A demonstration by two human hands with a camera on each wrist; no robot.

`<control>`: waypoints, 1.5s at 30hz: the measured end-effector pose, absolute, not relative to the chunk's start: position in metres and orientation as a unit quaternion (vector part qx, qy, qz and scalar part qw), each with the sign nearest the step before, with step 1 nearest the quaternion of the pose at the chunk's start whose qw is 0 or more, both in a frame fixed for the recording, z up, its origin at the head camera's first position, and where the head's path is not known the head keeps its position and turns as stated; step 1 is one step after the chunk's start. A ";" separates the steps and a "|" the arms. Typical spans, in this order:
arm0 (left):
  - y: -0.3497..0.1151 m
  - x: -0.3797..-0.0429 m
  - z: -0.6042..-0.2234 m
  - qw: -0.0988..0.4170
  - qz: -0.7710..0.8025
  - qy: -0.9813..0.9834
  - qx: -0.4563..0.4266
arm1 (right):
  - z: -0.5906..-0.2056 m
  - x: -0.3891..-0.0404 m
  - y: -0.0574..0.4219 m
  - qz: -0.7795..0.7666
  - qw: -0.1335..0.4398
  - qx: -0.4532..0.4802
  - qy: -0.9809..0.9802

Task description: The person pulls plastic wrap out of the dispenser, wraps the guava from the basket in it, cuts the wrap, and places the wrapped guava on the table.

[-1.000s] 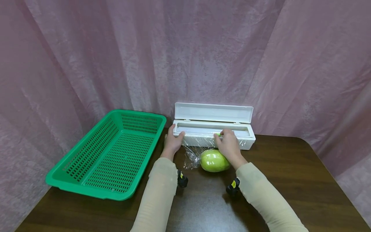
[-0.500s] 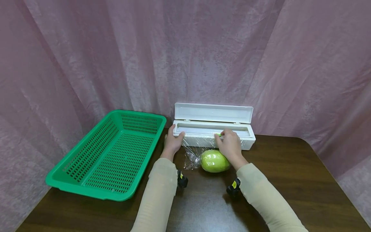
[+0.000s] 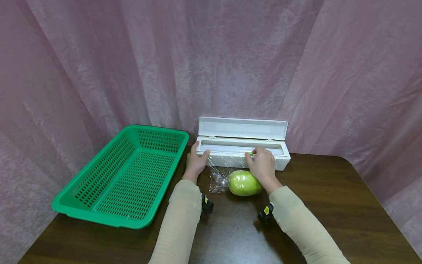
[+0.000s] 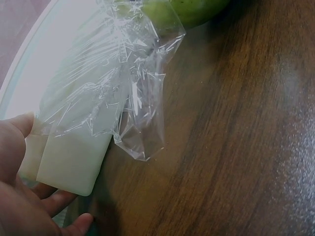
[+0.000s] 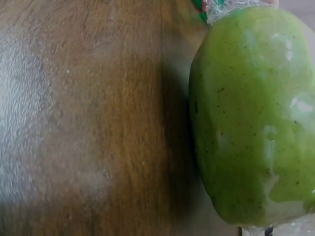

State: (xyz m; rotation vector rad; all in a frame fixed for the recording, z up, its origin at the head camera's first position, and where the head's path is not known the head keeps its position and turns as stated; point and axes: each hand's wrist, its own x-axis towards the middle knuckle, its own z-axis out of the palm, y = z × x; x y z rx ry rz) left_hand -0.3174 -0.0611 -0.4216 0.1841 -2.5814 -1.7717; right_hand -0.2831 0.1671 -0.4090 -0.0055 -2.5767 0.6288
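Little has shifted since the earlier frames: my right hand point(image 3: 262, 164) has edged slightly right along the cling film dispenser point(image 3: 242, 146), fingers curled on its green slider point(image 3: 251, 153). My left hand point(image 3: 196, 161) steadies the dispenser's end, fingers curled round it. Advisable: hold the box firm, slide evenly. The film-wrapped mango point(image 3: 244, 182) lies just below my right grip on the worktop point(image 3: 329, 205).
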 end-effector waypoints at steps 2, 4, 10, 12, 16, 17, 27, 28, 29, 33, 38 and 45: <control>-0.061 -0.317 -0.422 0.003 -0.565 -0.823 0.057 | -0.409 -0.283 0.167 0.230 0.243 -0.003 -0.942; -0.061 -0.317 -0.422 0.002 -0.566 -0.823 0.056 | -0.408 -0.282 0.167 0.232 0.246 -0.003 -0.941; -0.061 -0.317 -0.422 0.002 -0.569 -0.821 0.054 | -0.407 -0.281 0.168 0.238 0.244 -0.008 -0.940; -0.060 -0.317 -0.422 0.003 -0.568 -0.821 0.053 | -0.408 -0.281 0.169 0.238 0.243 -0.010 -0.940; -0.061 -0.317 -0.422 0.004 -0.568 -0.821 0.055 | -0.409 -0.281 0.171 0.241 0.245 -0.014 -0.939; -0.061 -0.317 -0.422 0.005 -0.568 -0.821 0.055 | -0.410 -0.282 0.172 0.242 0.245 -0.016 -0.939; -0.063 -0.319 -0.425 0.009 -0.568 -0.821 0.061 | -0.412 -0.282 0.176 0.239 0.241 -0.017 -0.940; -0.063 -0.319 -0.425 0.006 -0.567 -0.821 0.061 | -0.411 -0.282 0.177 0.237 0.243 -0.015 -0.940; -0.063 -0.319 -0.425 0.004 -0.566 -0.822 0.061 | -0.411 -0.282 0.177 0.236 0.244 -0.014 -0.941; -0.063 -0.320 -0.425 0.004 -0.562 -0.825 0.063 | -0.410 -0.282 0.179 0.233 0.248 -0.012 -0.940; -0.062 -0.322 -0.426 0.008 -0.559 -0.827 0.060 | -0.410 -0.283 0.182 0.233 0.251 -0.009 -0.940; -0.061 -0.322 -0.425 0.007 -0.558 -0.828 0.057 | -0.411 -0.284 0.185 0.236 0.235 -0.018 -0.943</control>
